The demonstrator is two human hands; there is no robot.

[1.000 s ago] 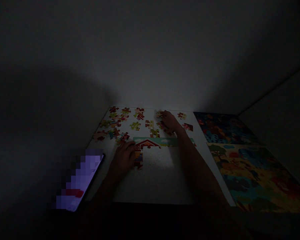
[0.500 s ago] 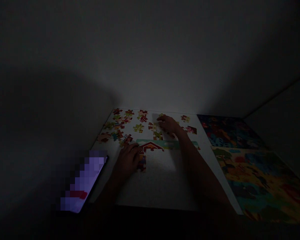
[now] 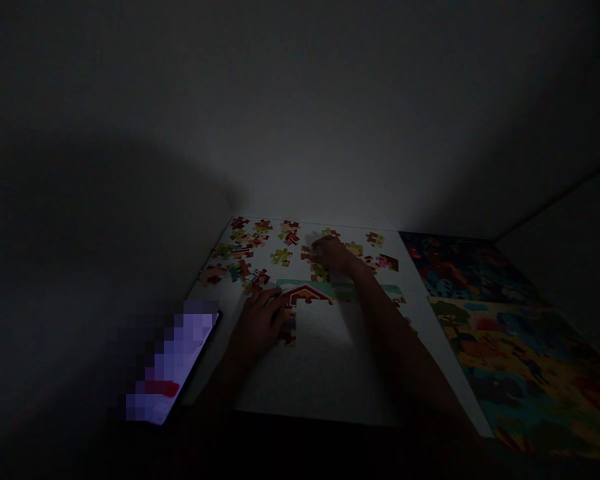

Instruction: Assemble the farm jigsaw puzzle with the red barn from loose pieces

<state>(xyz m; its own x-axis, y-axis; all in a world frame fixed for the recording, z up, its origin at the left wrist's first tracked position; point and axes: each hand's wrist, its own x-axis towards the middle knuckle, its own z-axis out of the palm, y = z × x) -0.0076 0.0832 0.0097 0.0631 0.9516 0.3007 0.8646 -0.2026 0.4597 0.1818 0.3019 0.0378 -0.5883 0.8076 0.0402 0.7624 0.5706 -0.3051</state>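
Note:
My left hand (image 3: 260, 323) lies with its fingers spread over the left edge of a partly joined jigsaw puzzle (image 3: 307, 293), which shows a red barn roof and a green strip. Below those fingertips a joined column of darker pieces (image 3: 290, 328) runs down. Beyond the puzzle's top edge, my right hand (image 3: 333, 255) reaches down with curled fingers, its tips pinched at a puzzle piece (image 3: 307, 253); the grip itself is dark and partly hidden. Close to that hand are a green piece (image 3: 321, 273) and a yellow-green piece (image 3: 281, 257).
Several loose pieces (image 3: 240, 251) lie at the white board's (image 3: 330, 373) back left, more (image 3: 375, 239) at the back right. A lit phone (image 3: 180, 367) rests left. Two colourful pictures (image 3: 445, 263), (image 3: 520, 367) lie right. A wall (image 3: 305, 147) stands behind; light is dim.
My right hand's fingers have curled downward from a more stretched pose, near the same pieces. The left hand stays on the puzzle edge. The whole view has shifted slightly.

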